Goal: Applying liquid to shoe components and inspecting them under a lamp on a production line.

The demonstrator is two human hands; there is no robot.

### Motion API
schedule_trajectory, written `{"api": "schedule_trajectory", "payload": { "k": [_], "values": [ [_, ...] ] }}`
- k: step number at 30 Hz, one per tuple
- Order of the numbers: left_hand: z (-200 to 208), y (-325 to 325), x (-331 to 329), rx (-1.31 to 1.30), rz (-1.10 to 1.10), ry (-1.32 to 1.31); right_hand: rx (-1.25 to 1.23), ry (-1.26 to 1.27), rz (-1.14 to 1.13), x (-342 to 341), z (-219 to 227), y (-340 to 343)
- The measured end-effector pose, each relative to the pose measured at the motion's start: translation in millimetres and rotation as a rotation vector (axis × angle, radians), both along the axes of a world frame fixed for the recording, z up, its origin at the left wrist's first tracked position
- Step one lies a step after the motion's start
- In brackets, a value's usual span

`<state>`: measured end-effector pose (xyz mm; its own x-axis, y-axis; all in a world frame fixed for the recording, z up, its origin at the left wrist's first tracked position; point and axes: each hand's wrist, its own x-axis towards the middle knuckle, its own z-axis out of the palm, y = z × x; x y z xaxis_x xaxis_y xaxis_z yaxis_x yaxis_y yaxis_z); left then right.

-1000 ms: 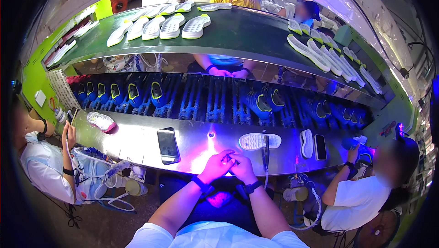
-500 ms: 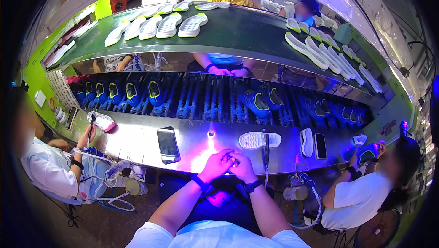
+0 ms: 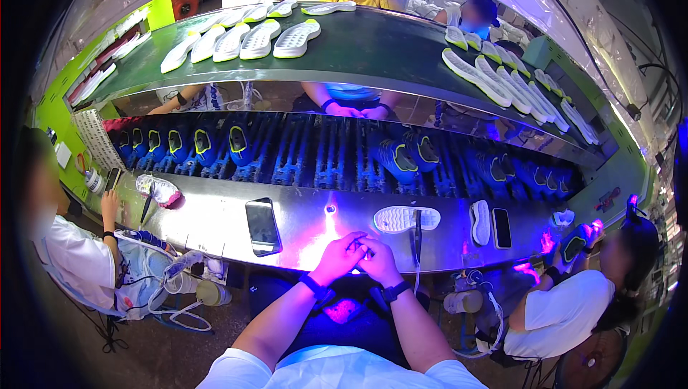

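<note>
My left hand (image 3: 338, 258) and my right hand (image 3: 380, 261) are clasped at the near edge of the metal bench, fingers folded together, with nothing visible held in them. Just beyond and to the right lies a white shoe sole (image 3: 390, 218), its tread-like pattern facing up. A brush with a dark handle (image 3: 417, 242) rests across that sole, a pale tube trailing from its lower end. To the left of my hands is a dark phone (image 3: 263, 227). Purple-pink light glares on the bench (image 3: 301, 206) around a small round hole (image 3: 330, 209).
Behind the bench, a slatted conveyor (image 3: 287, 159) carries blue shoe uppers (image 3: 240, 145). Above it, a green belt (image 3: 373, 41) bears white soles (image 3: 296, 39). Co-workers sit at both sides; the right one holds a shoe upper (image 3: 573, 247). Another sole (image 3: 480, 223) and phone (image 3: 501, 228) lie rightward.
Soles and uppers on both conveyors have shifted slightly left. The left co-worker has let go of the brush at a sole and now reaches to a phone. My hands stay clasped.
</note>
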<state>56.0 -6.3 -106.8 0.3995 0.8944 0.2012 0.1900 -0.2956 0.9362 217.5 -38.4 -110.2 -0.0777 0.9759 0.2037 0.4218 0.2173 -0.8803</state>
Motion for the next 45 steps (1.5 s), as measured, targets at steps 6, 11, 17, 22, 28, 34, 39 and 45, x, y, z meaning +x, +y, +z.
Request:
{"api": "schedule_trajectory", "payload": {
  "k": [6,11,17,22,28,34,39,45],
  "values": [
    [-4.3,1.1,-0.9,-0.02,-0.011,0.008,0.006,0.018,0.014,0.0,-3.5,0.9],
    [-5.3,2.0,-0.7,-0.008,-0.006,-0.004,0.08,0.092,-0.027,-4.7,-7.7,2.0],
    [0.7,1.1,-0.9,-0.022,-0.015,0.001,0.099,0.039,-0.058,-5.6,-7.8,3.5],
    [2.2,0.0,-1.4,-0.027,-0.021,0.015,0.062,0.05,-0.033,-5.3,1.6,0.8],
    [2.1,-1.1,-1.7,-0.039,-0.02,0.005,-0.027,0.047,-0.025,-4.3,8.9,-2.0],
    [3.9,-1.0,-1.7,-0.037,-0.018,0.016,-0.048,0.06,-0.007,-4.0,12.2,-1.9],
    [12.2,-2.5,-1.5,-0.071,-0.018,0.048,0.058,0.126,0.063,-1.8,7.3,0.6],
    [7.4,-1.3,-1.2,-0.096,-0.021,0.006,0.041,0.045,-0.021,-3.9,4.0,1.2]
  ]
}}
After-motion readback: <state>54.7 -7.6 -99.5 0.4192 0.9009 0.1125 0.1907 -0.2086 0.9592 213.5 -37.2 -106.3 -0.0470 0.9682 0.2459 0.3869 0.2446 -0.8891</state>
